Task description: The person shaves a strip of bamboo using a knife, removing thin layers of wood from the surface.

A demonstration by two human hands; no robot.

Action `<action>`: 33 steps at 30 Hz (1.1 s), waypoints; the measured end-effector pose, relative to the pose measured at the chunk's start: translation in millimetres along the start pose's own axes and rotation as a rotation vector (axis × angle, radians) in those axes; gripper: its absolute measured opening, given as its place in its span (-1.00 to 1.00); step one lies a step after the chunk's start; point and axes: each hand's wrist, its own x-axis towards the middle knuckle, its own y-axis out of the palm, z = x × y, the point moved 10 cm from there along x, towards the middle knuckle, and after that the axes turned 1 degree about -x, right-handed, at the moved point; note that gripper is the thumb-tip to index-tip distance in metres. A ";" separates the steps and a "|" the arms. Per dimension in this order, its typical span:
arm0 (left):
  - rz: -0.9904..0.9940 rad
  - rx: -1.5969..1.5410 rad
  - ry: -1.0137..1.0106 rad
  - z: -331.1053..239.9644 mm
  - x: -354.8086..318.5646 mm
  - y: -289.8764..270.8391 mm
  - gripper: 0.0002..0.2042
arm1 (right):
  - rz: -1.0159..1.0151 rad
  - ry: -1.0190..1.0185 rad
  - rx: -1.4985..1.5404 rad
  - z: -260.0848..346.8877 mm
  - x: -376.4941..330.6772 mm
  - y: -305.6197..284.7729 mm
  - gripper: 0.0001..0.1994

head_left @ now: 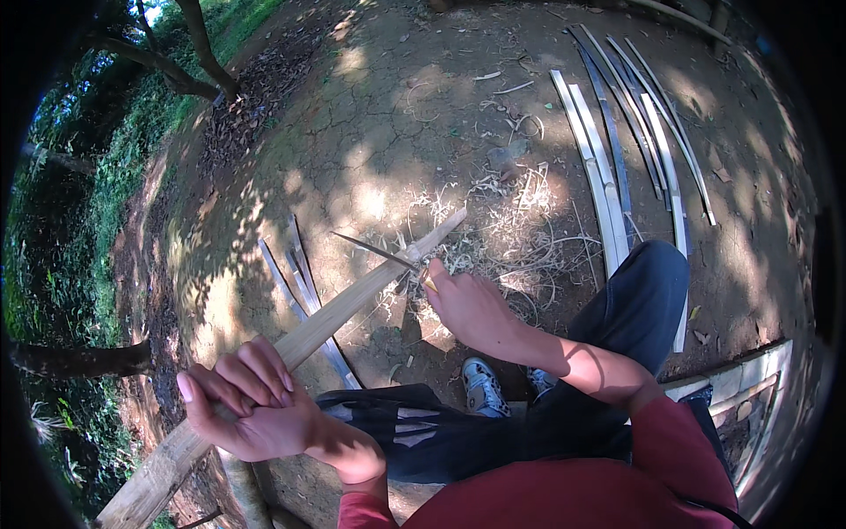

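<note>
A long pale bamboo strip (352, 304) runs slantwise from the lower left to the middle of the view. My left hand (251, 401) is closed around its lower part, palm up with the fingers curled over. In my right hand (476, 309) is a knife (374, 249), gripped by its handle. The narrow dark blade points left and lies across the strip near its far end, by a knot-like ridge. Most of the handle is hidden in my fingers. Thin curled shavings (529, 198) lie on the ground beyond and beside that end.
Several long split bamboo strips (608, 189) lie on the cracked dirt at the right. A few more (304, 286) lie left of the held strip. My shoes (485, 388) and bent knee (648, 273) are close below. A wooden frame (749, 375) sits lower right; tree trunks (207, 48) stand left.
</note>
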 end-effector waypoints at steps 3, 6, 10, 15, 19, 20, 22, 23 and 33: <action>0.003 0.004 0.032 -4.1 0.7 10.6 -0.59 | -0.032 -0.046 -0.018 8.2 3.3 -10.4 -0.64; 0.021 -0.019 0.013 -5.4 1.5 6.2 -0.59 | -0.091 -0.016 -0.092 -32.7 23.1 8.3 -0.68; -0.019 -0.023 0.001 -0.2 -0.7 0.9 -0.59 | -0.040 0.002 0.052 4.1 15.2 -11.3 -0.76; -0.017 -0.037 0.000 1.3 -5.4 3.8 -0.59 | -0.029 0.005 -0.006 -19.5 11.4 8.7 -0.73; -0.039 -0.028 0.015 -4.6 -2.0 0.5 -0.59 | -0.013 0.046 -0.047 -17.5 12.2 12.0 -0.73; -0.021 -0.005 0.021 -6.3 -1.9 1.9 -0.59 | 0.010 0.031 -0.018 -5.3 10.6 0.4 -0.71; 0.010 0.036 0.022 -8.3 -5.2 3.6 -0.59 | 0.059 -0.014 0.012 6.6 7.0 -2.7 -0.69; -0.019 0.028 0.025 -7.7 -6.6 0.8 -0.59 | 0.084 -0.043 0.013 9.6 3.8 0.5 -0.68; -0.126 -0.022 0.018 3.7 9.6 -21.8 -0.58 | -0.085 0.053 0.079 -62.5 18.4 0.9 -0.63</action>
